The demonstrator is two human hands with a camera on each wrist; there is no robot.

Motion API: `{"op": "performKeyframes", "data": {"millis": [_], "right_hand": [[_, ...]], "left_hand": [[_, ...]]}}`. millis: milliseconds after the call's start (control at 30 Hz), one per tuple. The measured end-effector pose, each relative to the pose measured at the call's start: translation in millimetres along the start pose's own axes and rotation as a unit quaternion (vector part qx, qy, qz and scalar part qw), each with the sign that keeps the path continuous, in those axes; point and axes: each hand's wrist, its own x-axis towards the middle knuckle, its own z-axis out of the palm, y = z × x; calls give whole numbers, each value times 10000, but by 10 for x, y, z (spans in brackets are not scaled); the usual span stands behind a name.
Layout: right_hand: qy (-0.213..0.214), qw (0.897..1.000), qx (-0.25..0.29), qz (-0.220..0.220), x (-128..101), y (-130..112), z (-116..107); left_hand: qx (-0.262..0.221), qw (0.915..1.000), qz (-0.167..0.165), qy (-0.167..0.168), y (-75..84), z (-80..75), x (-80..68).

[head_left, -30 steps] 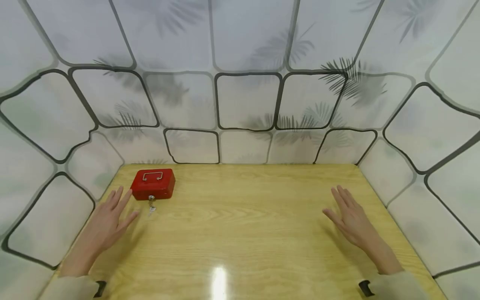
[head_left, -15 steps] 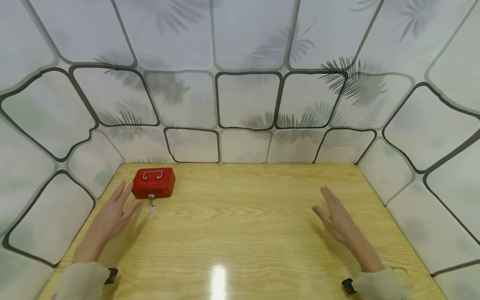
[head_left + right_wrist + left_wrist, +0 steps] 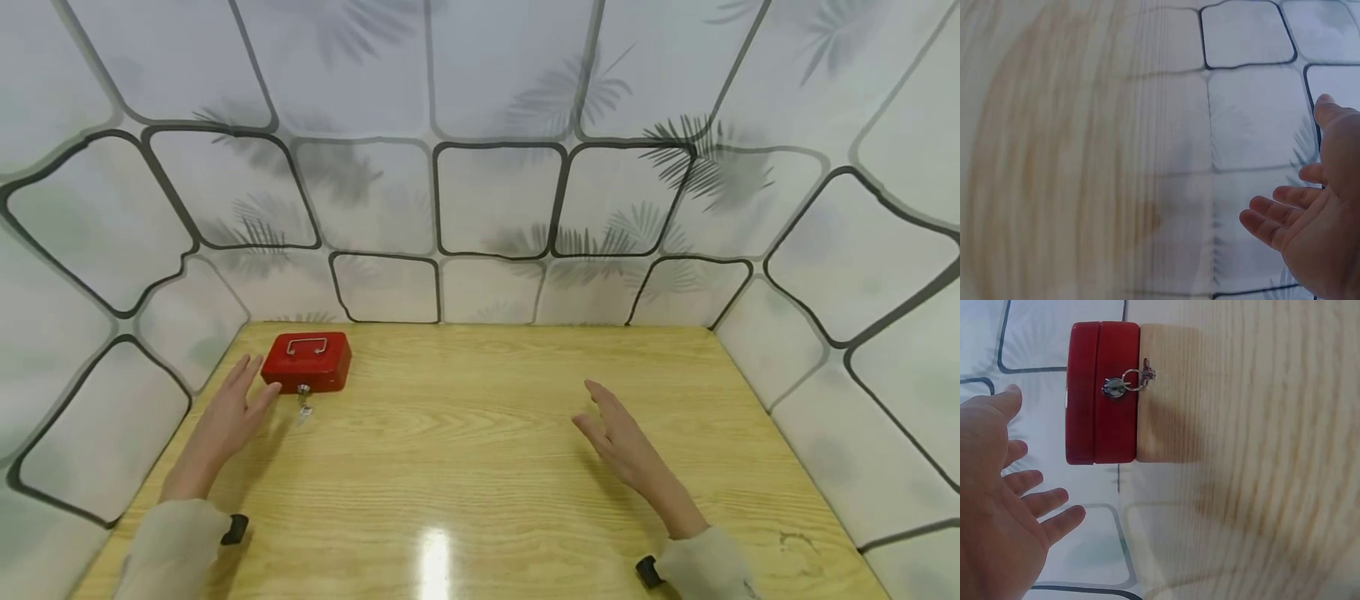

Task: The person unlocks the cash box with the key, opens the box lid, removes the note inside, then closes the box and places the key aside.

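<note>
A red box with a wire handle on top is set at the far left of a wood-grain tabletop, keys hung from its front lock. The left hand is held just beside it, fingers spread wide; the right hand is held well apart, fingers extended, thumb parted.

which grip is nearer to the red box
Left. The left grip is just off the near left corner of the red box; the right grip is well off to its right.

Box on table, back left; keys at its front; wall behind.
</note>
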Motion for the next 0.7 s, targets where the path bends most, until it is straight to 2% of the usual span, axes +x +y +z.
{"op": "performKeyframes", "data": {"millis": [167, 367, 567, 700], "right_hand": [[-104, 9997, 193, -87, 80, -141, 163], [-261, 9989, 364, -127, 180, -301, 348], [-436, 9969, 644, -120, 252, -414, 513], [-492, 9961, 720, -110, 308, -458, 600]], "left_hand": [[-186, 9998, -12, -46, -46, 11, 52], [-457, 9987, -173, -124, -90, 37, 154], [-782, 9968, -87, -129, -157, 126, 286], [-843, 9963, -70, -152, -181, 175, 319]]}}
